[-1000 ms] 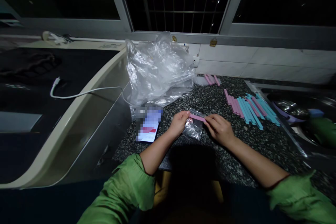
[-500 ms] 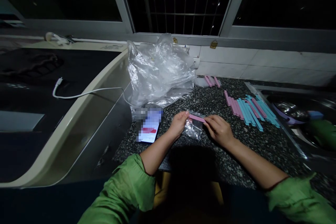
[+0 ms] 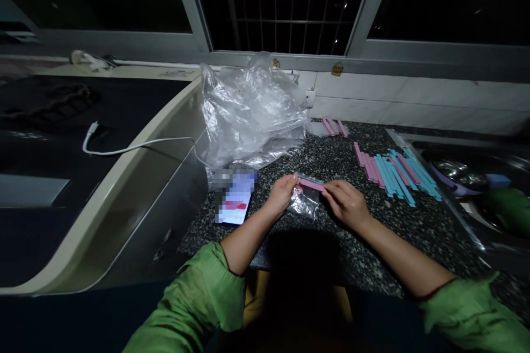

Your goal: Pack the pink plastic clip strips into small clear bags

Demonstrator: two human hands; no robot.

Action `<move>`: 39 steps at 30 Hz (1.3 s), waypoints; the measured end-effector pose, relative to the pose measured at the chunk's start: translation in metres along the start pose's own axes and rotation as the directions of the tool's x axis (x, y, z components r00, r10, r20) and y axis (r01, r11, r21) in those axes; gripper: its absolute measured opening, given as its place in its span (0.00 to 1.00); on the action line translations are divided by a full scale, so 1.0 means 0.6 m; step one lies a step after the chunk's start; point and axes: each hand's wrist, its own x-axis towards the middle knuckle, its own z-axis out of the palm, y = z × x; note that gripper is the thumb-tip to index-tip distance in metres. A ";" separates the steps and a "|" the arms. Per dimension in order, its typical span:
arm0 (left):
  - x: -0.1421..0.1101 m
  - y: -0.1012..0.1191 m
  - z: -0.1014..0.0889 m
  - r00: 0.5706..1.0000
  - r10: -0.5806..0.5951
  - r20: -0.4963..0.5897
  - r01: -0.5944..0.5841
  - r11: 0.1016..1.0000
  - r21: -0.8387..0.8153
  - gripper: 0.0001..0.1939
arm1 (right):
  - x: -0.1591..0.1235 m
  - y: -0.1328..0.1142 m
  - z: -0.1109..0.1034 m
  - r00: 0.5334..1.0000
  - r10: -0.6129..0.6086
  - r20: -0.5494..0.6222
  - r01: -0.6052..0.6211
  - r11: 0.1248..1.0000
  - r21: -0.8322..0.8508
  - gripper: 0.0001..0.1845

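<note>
A small clear plastic bag (image 3: 304,201) lies on the speckled granite counter (image 3: 372,220) with a pink sealing stick (image 3: 311,184) across its top. My left hand (image 3: 281,194) pinches the left end of the stick and bag. At the right end, my right hand (image 3: 346,204) grips the same stick with its fingers closed. Both arms wear green sleeves.
A row of pink and blue sealing sticks (image 3: 393,172) lies to the right; a few pink ones (image 3: 334,127) are near the wall. A crumpled large clear bag (image 3: 252,110) stands behind, a phone (image 3: 235,197) to the left, a white cable (image 3: 136,146), and a sink (image 3: 480,176) at right.
</note>
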 end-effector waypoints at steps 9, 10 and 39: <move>0.002 0.000 -0.002 1.000 0.010 -0.014 -0.010 0.999 0.041 0.22 | -0.001 0.002 0.001 1.000 0.011 -0.007 -0.011 0.999 0.041 0.09; 0.003 0.000 -0.002 1.000 0.009 -0.017 -0.008 0.999 0.037 0.22 | -0.001 0.003 0.002 1.000 0.013 -0.010 -0.012 0.999 0.051 0.09; 0.008 -0.004 -0.009 0.999 0.034 -0.019 -0.034 0.999 0.006 0.23 | 0.002 0.009 -0.011 0.992 0.040 -0.117 -0.021 0.988 0.156 0.08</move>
